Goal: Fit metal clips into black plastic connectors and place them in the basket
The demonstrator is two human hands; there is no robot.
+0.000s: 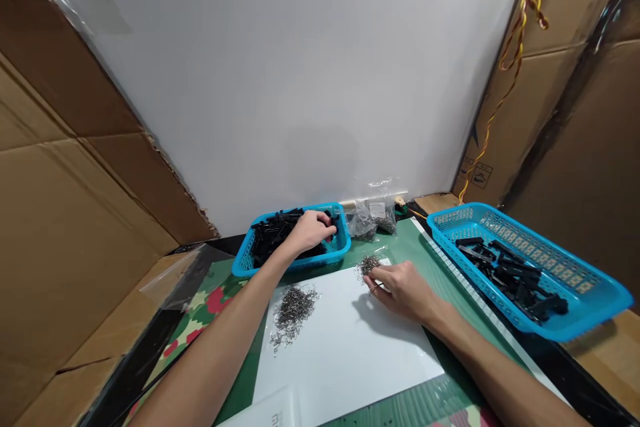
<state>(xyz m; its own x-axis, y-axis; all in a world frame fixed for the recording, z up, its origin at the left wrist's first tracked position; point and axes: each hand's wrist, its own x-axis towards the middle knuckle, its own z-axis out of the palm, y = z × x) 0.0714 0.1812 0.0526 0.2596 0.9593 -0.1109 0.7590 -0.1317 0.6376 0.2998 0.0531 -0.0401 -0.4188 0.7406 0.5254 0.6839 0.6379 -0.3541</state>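
Observation:
My left hand (315, 230) reaches into the left blue basket (241, 263), its fingers curled down among long black plastic parts (273, 237). What the fingertips grip there is too small to make out. At the far edge of a white sheet (345, 340), my right hand (400, 287) has thumb and fingers pinched together beside a small heap of tiny metal pieces (370, 264). Something thin seems to show at its fingertips, but its kind is unclear. A larger pile of similar metal pieces (295, 310) lies on the left part of the sheet.
On the right stands a second blue basket (595, 280) with several black parts (515, 273). Clear plastic bags (380, 213) of small pieces lie by the wall. Cardboard (90, 180) flanks both sides. A twisted yellow-brown cord (517, 47) hangs at right. A white object (270, 410) lies at the front.

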